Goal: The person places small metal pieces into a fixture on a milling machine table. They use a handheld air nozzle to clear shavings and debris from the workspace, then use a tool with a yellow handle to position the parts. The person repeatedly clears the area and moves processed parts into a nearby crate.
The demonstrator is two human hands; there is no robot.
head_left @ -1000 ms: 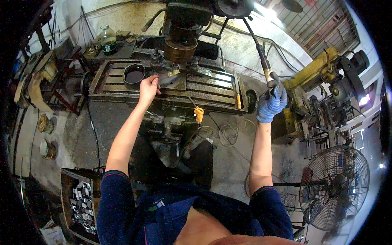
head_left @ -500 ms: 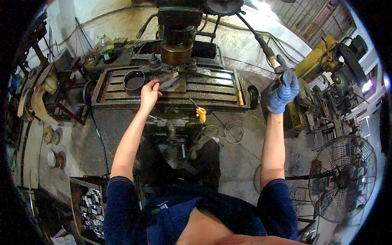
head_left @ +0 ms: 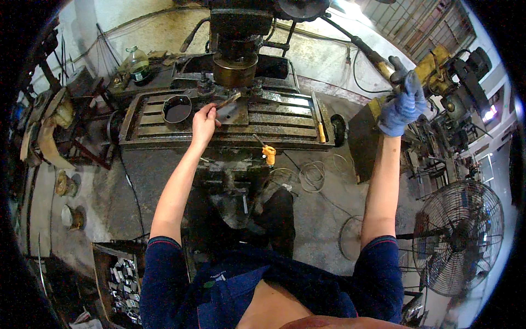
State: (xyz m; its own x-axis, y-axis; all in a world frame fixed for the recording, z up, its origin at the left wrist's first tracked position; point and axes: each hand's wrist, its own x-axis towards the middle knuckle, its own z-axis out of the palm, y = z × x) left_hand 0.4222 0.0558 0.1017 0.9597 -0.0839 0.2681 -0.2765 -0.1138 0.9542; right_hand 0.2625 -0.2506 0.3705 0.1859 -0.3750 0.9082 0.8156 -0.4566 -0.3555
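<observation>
My bare left hand (head_left: 204,125) is closed on a slim brush (head_left: 229,101), its tip pointing right and away over the slotted machine table (head_left: 159,130), below the spindle head (head_left: 234,68). Just left of that hand, a round pot (head_left: 178,111) of dark liquid stands on the table. My right hand (head_left: 402,104), in a blue and grey glove, is raised at far right against the end of a long machine lever (head_left: 372,57). Its fingers seem curled round the lever's end, partly hiding it. Under the spindle lies a flat metal workpiece (head_left: 235,116).
A yellow-handled tool (head_left: 321,131) lies at the table's right end. A yellow air gun (head_left: 269,154) hangs at the front edge. Coiled hose (head_left: 312,176) lies on the floor. A big fan (head_left: 457,238) stands at right; a box of metal pieces (head_left: 125,285) is at lower left.
My right hand and the lever's end have moved right and up. The left hand has shifted slightly right with the brush, whose tip remains near the workpiece.
</observation>
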